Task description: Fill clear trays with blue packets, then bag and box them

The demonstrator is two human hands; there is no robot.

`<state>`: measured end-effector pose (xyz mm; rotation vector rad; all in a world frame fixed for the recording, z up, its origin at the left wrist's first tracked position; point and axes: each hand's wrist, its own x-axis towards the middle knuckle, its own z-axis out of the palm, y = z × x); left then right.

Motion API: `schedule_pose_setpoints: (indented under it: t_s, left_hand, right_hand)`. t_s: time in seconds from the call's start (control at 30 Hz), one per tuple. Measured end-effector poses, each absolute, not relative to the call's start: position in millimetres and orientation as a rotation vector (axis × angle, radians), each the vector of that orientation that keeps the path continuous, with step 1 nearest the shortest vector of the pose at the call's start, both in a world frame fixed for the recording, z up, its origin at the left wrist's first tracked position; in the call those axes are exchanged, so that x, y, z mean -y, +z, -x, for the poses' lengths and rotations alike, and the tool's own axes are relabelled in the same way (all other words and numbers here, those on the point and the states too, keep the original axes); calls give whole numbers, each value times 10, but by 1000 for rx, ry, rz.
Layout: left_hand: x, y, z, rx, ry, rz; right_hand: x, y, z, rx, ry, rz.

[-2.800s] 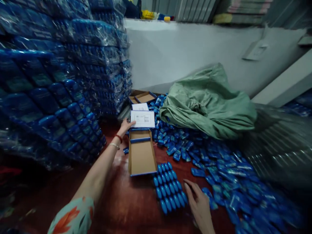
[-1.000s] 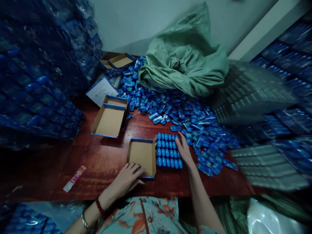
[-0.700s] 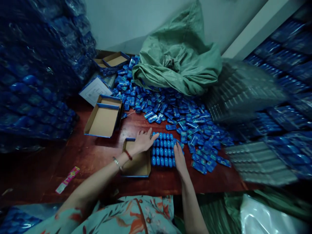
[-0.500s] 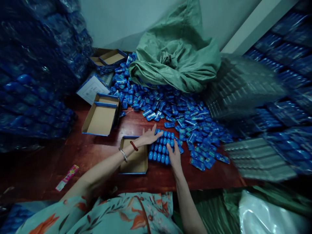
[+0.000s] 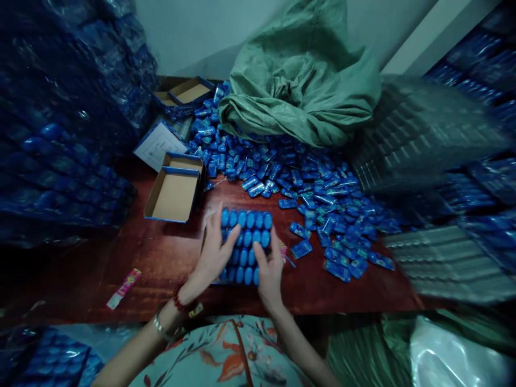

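Note:
A tray of glossy blue egg-shaped pieces (image 5: 243, 256), set in rows, is between my hands near the front of the table. My left hand (image 5: 213, 250) grips its left side, with the thumb reaching over the pieces. At the right edge, my right hand (image 5: 271, 269) holds on with its thumb across the top. Beneath the tray lies a shallow cardboard box, almost wholly covered; whether the tray rests fully inside it I cannot tell. Small loose blue packets (image 5: 301, 248) lie just right of my right hand.
Nested open cardboard boxes (image 5: 172, 196) stand at the left. A heap of blue packets (image 5: 322, 188) spreads below a green sack (image 5: 298, 97). Clear plastic trays (image 5: 451, 263) are stacked at the right. Wrapped blue stock (image 5: 60, 156) towers on the left. A pink strip (image 5: 124, 288) lies front left.
Both hands have brought the tray of blue pieces leftward, from beside the cardboard box to over it. Loose packets formerly behind the tray now show. The view has shifted slightly.

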<state>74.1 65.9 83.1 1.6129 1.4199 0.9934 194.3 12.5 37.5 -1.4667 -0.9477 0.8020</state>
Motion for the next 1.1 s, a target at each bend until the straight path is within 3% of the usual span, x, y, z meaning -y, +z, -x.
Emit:
schedule_pose_setpoints:
  t_s: [0.3,0.57,0.77,1.1]
  left_hand:
    - [-441,72,-425,-1510,921,-1381]
    - [-600,248,-389,-1728,755,-1604]
    - [-868,167,-380,-1437,712,-1789]
    - [-441,-60,-435,-1561,792,-1640]
  right_hand:
    - [-67,-98,-1754,1334,717,1718]
    - [-322,195,-1983,1556,601,1769]
    - [-629,191,-2027,1788,756,1575]
    - [-287,94,-1967,1925,847,1730]
